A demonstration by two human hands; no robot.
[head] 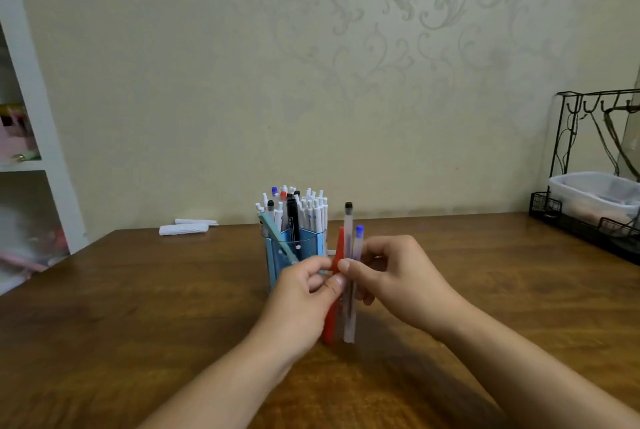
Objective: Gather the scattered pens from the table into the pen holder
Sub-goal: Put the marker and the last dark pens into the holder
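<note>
Both hands were working one small bundle of pens, upright, just in front of the pen holder (296,248). Left hand (304,293) had thumb and fingers pinched on the red pen (333,304); right hand (398,276) was closed around the clear pen with the black cap (348,220) and the clear pen with the blue cap (358,238), thumb tip pressing across the bundle at mid-length. Lower ends of the bundle hung below the fingers, close to the table (138,290); couldn't tell if they touched it. Caps stood above the fingertips, about level with the holder's rim. Holder sat just beyond the left knuckles, already crammed with white pens and a black marker (292,217), plus a teal pen (277,238) leaning outward. Risks as I saw them: little free space in the holder, so three pens pushed in together could jam on the packed ones or tip the holder; two hands sharing one grip could let the slim clear pens slide out during handover. No loose pens visible elsewhere near the fingers.
</note>
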